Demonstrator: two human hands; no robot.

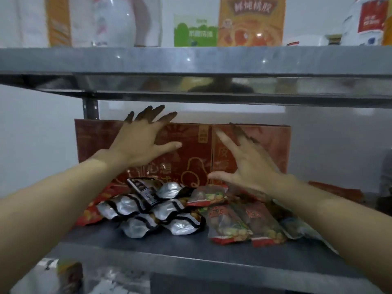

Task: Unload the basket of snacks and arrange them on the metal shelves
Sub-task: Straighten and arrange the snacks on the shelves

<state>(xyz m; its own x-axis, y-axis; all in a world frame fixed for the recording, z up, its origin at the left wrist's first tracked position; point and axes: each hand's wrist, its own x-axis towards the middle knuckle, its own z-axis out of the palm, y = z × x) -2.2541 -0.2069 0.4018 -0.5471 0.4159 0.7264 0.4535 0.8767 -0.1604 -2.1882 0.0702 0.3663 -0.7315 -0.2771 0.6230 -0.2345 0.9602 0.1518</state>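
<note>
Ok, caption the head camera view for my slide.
Open left hand and right hand hover above snack packets before red boxes on metal shelf.

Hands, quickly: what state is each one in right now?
Left hand: open, fingers spread, holding nothing.
Right hand: open, fingers spread, holding nothing.

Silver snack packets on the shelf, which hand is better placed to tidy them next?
Likely the left. The left hand, open, hovers above the silver snack packets; the right hand, also open, is over the red packets beside them.
</note>
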